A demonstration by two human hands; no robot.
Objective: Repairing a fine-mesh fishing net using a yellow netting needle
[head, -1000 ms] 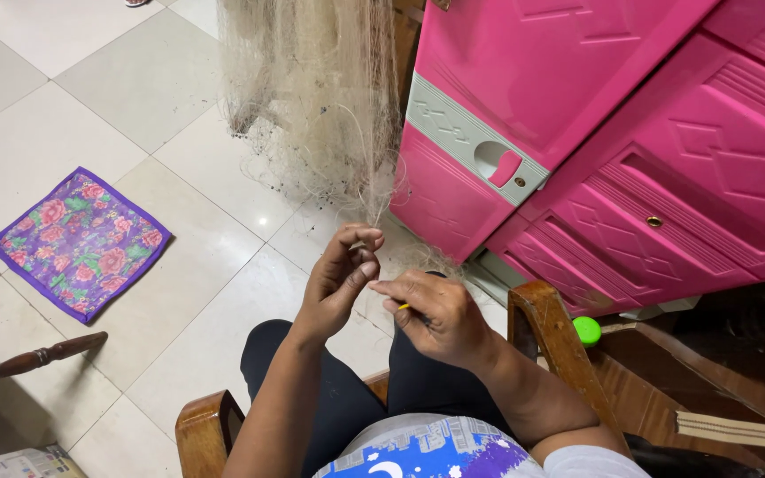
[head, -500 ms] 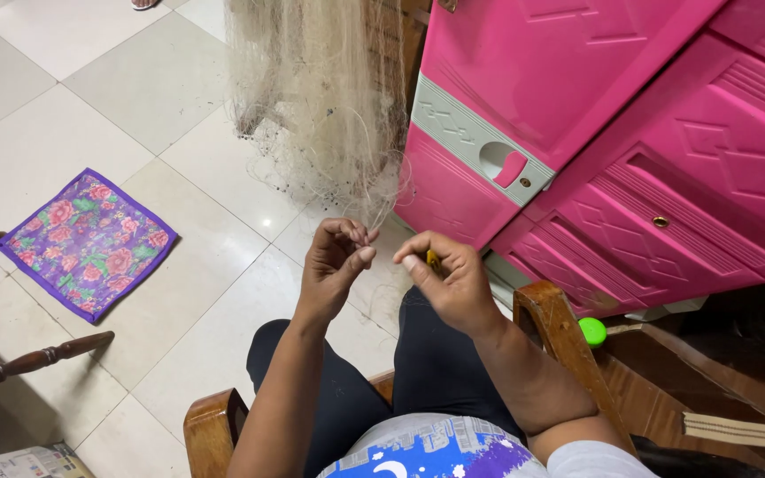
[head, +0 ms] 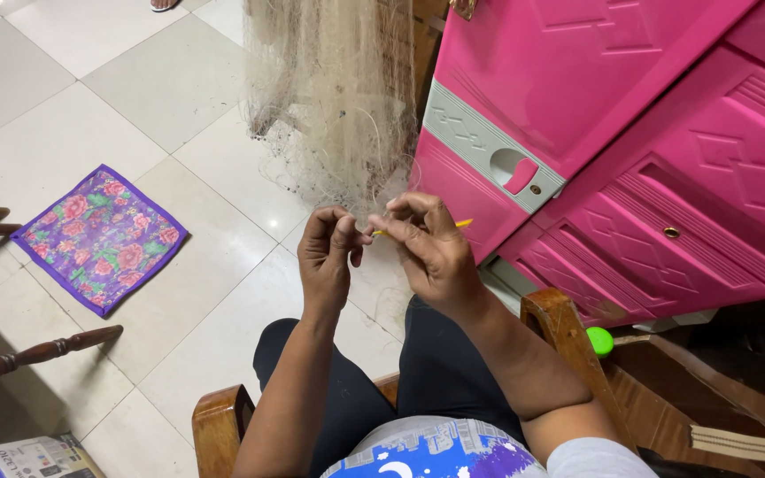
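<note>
A pale, fine-meshed fishing net [head: 338, 97] hangs down in front of me and trails to my hands. My left hand [head: 328, 257] pinches a strand of the net between thumb and fingers. My right hand [head: 431, 243] grips a thin yellow netting needle [head: 462, 223] whose tip pokes out to the right; its other end points at my left fingers. Both hands are raised close together above my knees, almost touching. I sit in a wooden chair [head: 560, 327] wearing dark trousers.
A pink plastic cabinet [head: 630, 133] with drawers stands close on the right. A purple flowered cloth [head: 99, 237] lies on the white tile floor at left. Wooden chair legs [head: 37, 352] jut in from the left. A green round cap [head: 599, 341] sits beside the armrest.
Both hands have risen and drawn closer to the net. The right hand turned so the yellow needle now shows between the fingers.
</note>
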